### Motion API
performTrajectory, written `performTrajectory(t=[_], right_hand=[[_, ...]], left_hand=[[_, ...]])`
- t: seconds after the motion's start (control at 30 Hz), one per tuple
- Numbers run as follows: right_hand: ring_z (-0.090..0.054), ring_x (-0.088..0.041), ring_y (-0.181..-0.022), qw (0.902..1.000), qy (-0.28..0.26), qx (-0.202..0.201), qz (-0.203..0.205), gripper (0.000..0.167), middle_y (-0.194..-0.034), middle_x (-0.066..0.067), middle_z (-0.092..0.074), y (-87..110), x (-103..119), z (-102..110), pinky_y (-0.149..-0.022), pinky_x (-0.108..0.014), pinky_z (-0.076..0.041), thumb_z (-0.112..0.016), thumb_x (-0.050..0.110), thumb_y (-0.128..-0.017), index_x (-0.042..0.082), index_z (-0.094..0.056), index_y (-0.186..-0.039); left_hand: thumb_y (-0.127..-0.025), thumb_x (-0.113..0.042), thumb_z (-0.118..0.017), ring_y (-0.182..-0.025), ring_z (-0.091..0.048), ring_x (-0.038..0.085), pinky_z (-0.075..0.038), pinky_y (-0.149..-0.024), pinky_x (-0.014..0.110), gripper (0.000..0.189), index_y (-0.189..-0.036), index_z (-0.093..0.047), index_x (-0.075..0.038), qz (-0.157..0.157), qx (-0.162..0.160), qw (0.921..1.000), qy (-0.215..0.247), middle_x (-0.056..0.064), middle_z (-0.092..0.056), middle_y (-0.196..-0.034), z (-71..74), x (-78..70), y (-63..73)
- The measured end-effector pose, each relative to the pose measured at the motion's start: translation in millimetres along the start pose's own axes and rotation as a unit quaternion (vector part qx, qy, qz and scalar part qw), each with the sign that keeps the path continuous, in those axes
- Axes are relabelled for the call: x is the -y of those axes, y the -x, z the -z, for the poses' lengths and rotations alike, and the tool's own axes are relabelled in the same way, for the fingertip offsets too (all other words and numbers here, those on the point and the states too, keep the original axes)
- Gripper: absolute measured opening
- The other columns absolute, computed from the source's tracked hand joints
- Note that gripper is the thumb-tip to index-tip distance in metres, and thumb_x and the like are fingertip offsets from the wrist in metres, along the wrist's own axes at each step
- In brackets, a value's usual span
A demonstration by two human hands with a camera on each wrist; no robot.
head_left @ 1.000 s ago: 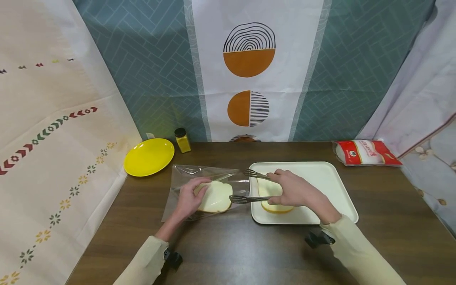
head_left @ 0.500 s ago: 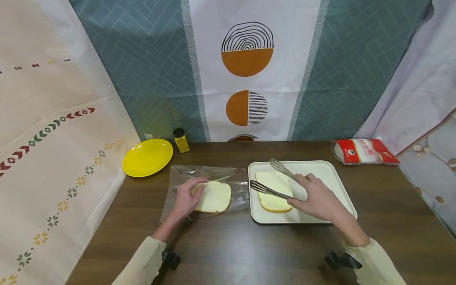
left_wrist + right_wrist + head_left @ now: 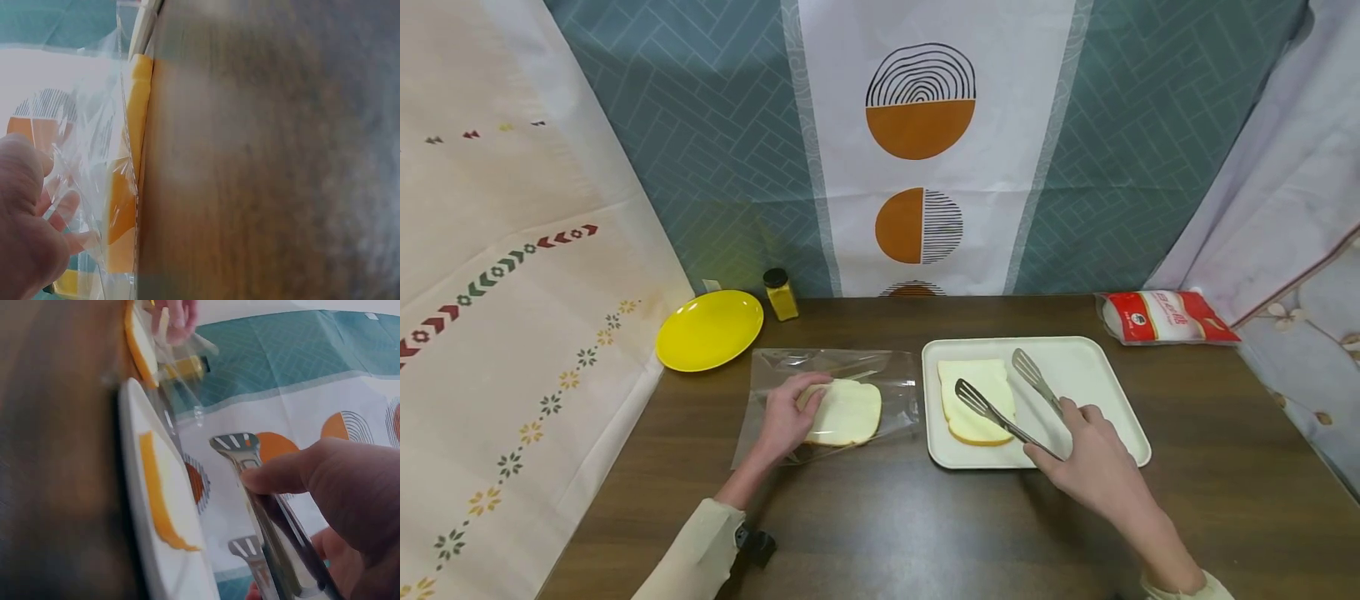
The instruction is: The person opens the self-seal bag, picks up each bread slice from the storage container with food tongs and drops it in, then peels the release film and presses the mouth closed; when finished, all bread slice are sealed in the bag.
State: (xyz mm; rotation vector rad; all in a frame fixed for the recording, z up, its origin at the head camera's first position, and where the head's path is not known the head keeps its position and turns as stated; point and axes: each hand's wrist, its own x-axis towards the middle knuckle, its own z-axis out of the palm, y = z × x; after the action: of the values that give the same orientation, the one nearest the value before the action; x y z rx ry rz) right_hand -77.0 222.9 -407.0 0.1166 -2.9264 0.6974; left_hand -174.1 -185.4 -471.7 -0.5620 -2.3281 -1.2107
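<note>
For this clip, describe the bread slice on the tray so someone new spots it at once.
On the dark brown wooden table, find the white rectangular tray with rounded corners. Toward its left side lies a pale, squarish bread slice with a golden-brown crust. Unlike the similar bread slice farther left, it has no clear plastic bag covering it.

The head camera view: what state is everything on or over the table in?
Silver slotted metal tongs, open, in the right hand.
Clear plastic bag, partly lifted by the left hand.
Pale left bread slice, inside the bag.
Pale right bread slice, uncovered, flat.
Cream rectangular tray, flat, bearing that slice.
Round yellow plate, face up.
Yellow black-capped jar, upright, lid on.
Red-and-white plastic packet, lying down.
</note>
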Motion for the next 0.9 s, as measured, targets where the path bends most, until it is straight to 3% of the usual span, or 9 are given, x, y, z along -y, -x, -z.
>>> performTrajectory(t=[0.27,0.5,0.73,0.9], right_hand=[[-0.057,-0.048,-0.09,0.9989,0.012,-0.022,-0.039,0.08,-0.11,-0.036,-0.052,22.7,9,-13,-0.058,-0.062,-0.05,-0.084,0.038,-0.078,-0.011,-0.047,-0.13],[-0.057,-0.048,-0.086,0.9961,0.031,-0.067,-0.048,0.079,-0.105,-0.034,-0.052,40.1,22,-23,-0.049,-0.061,-0.048,-0.084,0.037,-0.075,-0.011,-0.048,-0.126],[-0.056,-0.049,-0.088,0.9945,0.042,-0.069,-0.066,0.082,-0.104,-0.032,-0.052,53.0,37,-32,-0.048,-0.062,-0.047,-0.082,0.042,-0.076,-0.014,-0.047,-0.124],[-0.056,-0.047,-0.077,0.9914,0.055,-0.105,-0.057,0.078,-0.091,-0.027,-0.051,56.6,43,-43,-0.04,-0.057,-0.044,-0.085,0.041,-0.072,-0.013,-0.048,-0.114]], left_hand=[[-0.085,0.012,-0.07,-0.106,-0.066,0.033,-0.05,-0.091,0.05,0.023,-0.103,-0.075,-0.001,0.004,0.007,1.0,0.0,0.014,-0.072,-0.11,2.0,-1.9,-1.4],[-0.085,0.014,-0.07,-0.104,-0.066,0.033,-0.05,-0.091,0.049,0.023,-0.102,-0.074,0.0,0.001,0.004,1.0,0.001,0.015,-0.072,-0.109,2.3,-2.1,-1.3],[-0.085,0.012,-0.07,-0.104,-0.066,0.032,-0.051,-0.091,0.049,0.022,-0.103,-0.074,0.0,0.002,0.002,1.0,-0.001,0.014,-0.072,-0.108,2.5,-0.9,-0.6],[-0.085,0.012,-0.071,-0.104,-0.067,0.032,-0.051,-0.091,0.049,0.023,-0.103,-0.075,-0.001,-0.006,-0.003,1.0,-0.008,0.015,-0.072,-0.108,1.9,0.0,-0.8]])
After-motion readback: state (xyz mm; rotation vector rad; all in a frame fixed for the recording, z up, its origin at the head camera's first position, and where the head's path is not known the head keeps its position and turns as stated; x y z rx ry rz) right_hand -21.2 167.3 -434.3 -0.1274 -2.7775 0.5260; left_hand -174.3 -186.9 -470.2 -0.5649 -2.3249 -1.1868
